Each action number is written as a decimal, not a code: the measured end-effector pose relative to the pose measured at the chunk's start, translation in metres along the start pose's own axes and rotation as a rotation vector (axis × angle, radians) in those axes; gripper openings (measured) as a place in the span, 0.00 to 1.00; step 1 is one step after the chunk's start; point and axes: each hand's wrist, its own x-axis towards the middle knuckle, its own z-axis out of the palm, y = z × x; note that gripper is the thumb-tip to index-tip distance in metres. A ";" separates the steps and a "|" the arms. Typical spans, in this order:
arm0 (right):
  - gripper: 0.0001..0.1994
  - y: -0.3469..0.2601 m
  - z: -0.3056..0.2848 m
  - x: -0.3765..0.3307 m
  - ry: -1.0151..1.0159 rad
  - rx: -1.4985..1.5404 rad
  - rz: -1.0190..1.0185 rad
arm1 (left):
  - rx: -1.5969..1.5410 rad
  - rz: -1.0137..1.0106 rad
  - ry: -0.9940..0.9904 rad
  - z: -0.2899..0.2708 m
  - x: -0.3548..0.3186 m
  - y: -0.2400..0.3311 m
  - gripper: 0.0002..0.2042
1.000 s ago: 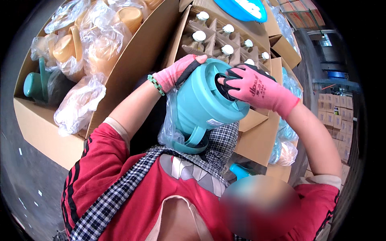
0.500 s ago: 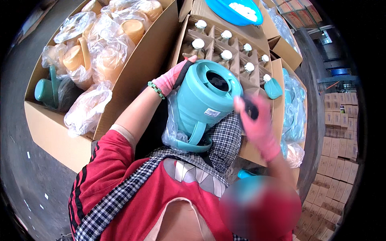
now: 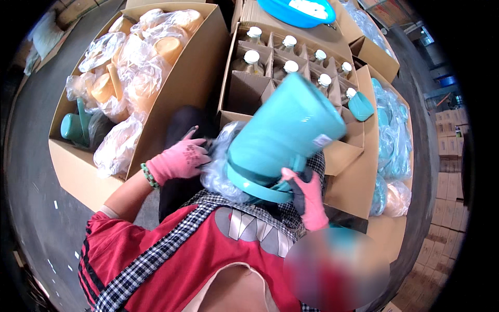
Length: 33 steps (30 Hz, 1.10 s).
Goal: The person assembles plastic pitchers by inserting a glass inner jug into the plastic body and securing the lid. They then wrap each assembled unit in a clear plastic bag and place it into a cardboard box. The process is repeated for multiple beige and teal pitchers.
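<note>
"Over our checked apron [image 3: 157, 249], how do we have the turquoise jug [image 3: 286, 130]?"

"Slanting, with its far end up toward the divided carton [image 3: 250, 92] and its near end toward us. Our right hand [image 3: 306, 195] is at its right, low down, fingers curled at the side handle [image 3: 299, 163]; we have hold of the jug there."

"And our left hand [image 3: 180, 158]?"

"It's to the left of the jug, fingers half bent and one raised, at the edge of the clear plastic bag [image 3: 221, 169] bunched by the jug's near end. Whether we pinch the bag, we can't tell."

"What lies around us?"

"Beyond the jug, white-capped bottles [image 3: 252, 61] stand in the carton's cells, with a blue basin [image 3: 296, 20] behind them. On our left a tall carton [image 3: 182, 78] holds bagged peach jugs [image 3: 168, 49]; on our right are wrapped turquoise pieces [image 3: 397, 127]."

"And the room?"

"Grey floor [image 3: 31, 171] scattered with pale scraps [image 3: 56, 204], and stacked boxes [image 3: 448, 177] along the right."
</note>
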 end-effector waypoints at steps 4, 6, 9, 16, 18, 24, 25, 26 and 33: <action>0.05 -0.029 -0.009 -0.013 0.139 -0.005 -0.197 | -0.155 -0.381 0.709 -0.056 -0.052 -0.070 0.09; 0.06 -0.032 -0.014 -0.016 0.102 -0.027 -0.178 | -0.965 -0.681 1.435 -0.108 -0.078 -0.103 0.12; 0.06 -0.023 -0.008 -0.014 0.096 -0.053 -0.188 | -0.920 -0.291 1.719 -0.178 -0.113 -0.100 0.17; 0.13 0.004 0.038 0.006 -0.098 -0.151 -0.124 | -0.001 -0.172 1.721 -0.198 -0.045 -0.026 0.14; 0.13 -0.004 0.050 0.017 -0.193 -0.221 -0.122 | -0.127 -0.106 1.707 -0.170 -0.015 -0.012 0.13; 0.18 -0.057 0.042 0.022 -0.075 -0.359 -0.442 | -0.581 0.392 1.608 -0.119 0.007 0.045 0.06; 0.19 -0.074 0.052 0.020 -0.212 0.024 -0.323 | -0.720 0.596 1.588 -0.109 0.018 0.059 0.06; 0.18 -0.089 0.059 0.016 -0.490 0.379 -0.086 | -0.861 0.822 1.546 -0.103 0.034 0.075 0.06; 0.18 -0.055 0.068 0.064 -0.519 -0.125 -0.864 | -1.185 0.474 0.617 -0.099 -0.013 0.053 0.12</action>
